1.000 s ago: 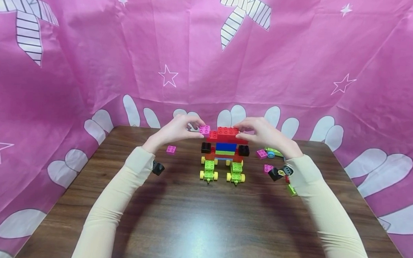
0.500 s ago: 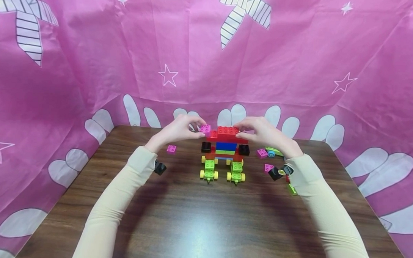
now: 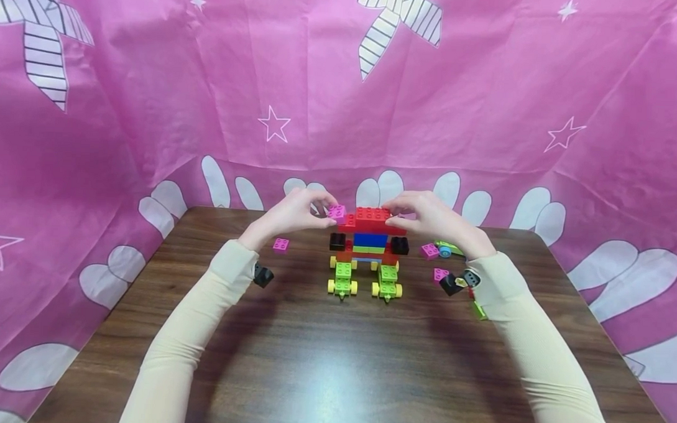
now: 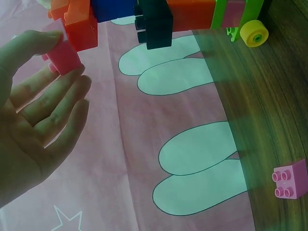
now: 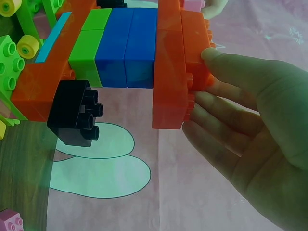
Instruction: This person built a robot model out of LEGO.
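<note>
Two hands work at the brick figure [image 3: 369,250] standing mid-bench [image 3: 333,361]: left hand [image 3: 290,215] pinches a pink brick [image 3: 336,212] at its top-left corner, right hand [image 3: 434,218] fingers [image 5: 226,72] pinch the red top brick [image 3: 374,218].

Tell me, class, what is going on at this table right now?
A person is working on a brick model that stands on green wheeled feet on a wooden table. The left hand pinches a small pink brick at the left end of the model's red top. The right hand holds the red top brick at its right end. Loose pieces lie on the table, among them a pink brick to the left.
</note>
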Available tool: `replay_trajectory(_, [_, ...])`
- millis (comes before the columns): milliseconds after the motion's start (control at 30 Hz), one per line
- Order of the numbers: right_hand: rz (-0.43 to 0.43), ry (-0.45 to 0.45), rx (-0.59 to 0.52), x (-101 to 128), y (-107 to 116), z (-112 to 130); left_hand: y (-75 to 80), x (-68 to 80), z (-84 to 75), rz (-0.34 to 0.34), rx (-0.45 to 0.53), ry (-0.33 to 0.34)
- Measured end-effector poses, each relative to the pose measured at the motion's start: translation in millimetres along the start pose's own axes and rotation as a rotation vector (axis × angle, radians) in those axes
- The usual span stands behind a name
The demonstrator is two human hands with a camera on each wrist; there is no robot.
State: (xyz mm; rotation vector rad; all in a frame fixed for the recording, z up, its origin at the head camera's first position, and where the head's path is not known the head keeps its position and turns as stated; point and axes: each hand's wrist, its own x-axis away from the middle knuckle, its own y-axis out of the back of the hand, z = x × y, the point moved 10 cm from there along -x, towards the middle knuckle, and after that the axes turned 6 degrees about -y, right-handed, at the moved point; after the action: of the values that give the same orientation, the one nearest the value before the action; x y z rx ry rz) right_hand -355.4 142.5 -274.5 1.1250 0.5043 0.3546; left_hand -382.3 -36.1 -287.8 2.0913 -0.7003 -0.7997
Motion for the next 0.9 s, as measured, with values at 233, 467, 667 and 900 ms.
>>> replay_trajectory(233, [0.009,-0.006,-0.002,0,-2,-1,-3.0,2.2,-1.6,0.031,0.013,0.023])
replay_trajectory(467, [0.004,-0.004,0.002,0,-1,0,-1.9,2.7,-5.9,0.019,-0.005,-0.005])
replay_trajectory(667, [0.002,-0.002,-0.003,0,-1,1,-1.6,1.6,-8.7,0.014,-0.019,-0.02])
replay_trajectory(900, [-0.013,0.015,0.007,-1,-1,2,-3.1,-1.2,-12.7,0.025,-0.091,-0.04])
